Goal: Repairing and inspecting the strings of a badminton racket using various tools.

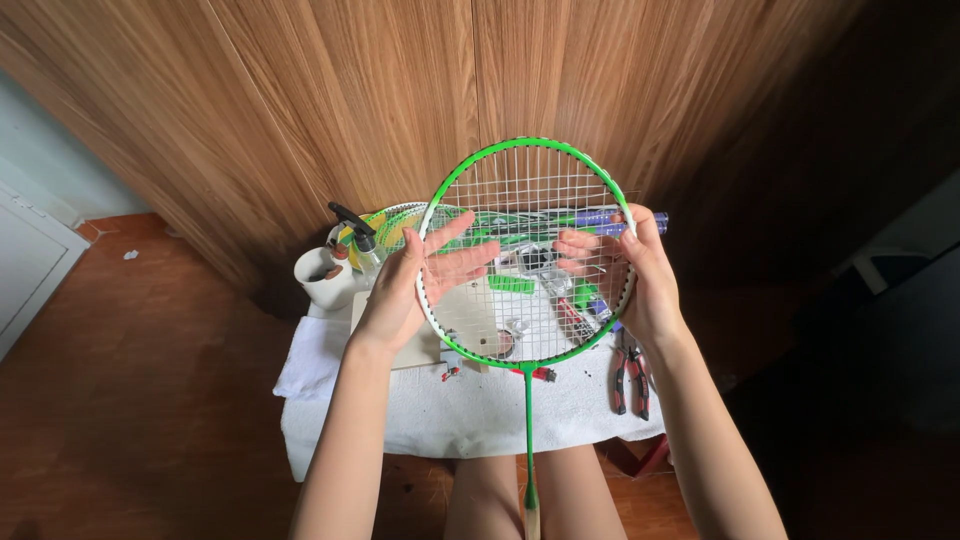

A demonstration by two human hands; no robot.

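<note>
I hold a green-framed badminton racket (520,148) upright in front of me, its head strung with white strings and its shaft (528,420) running down between my knees. My left hand (410,285) rests against the left rim, fingers spread behind the strings. My right hand (630,275) grips the right rim, fingers curled onto the strings.
Below lies a low table covered with a white cloth (470,410). On it are red-handled pliers (630,375), a spray bottle (358,240), a white cup (322,275), another racket (560,222) and small green and metal parts. A wooden panel wall (400,90) stands behind.
</note>
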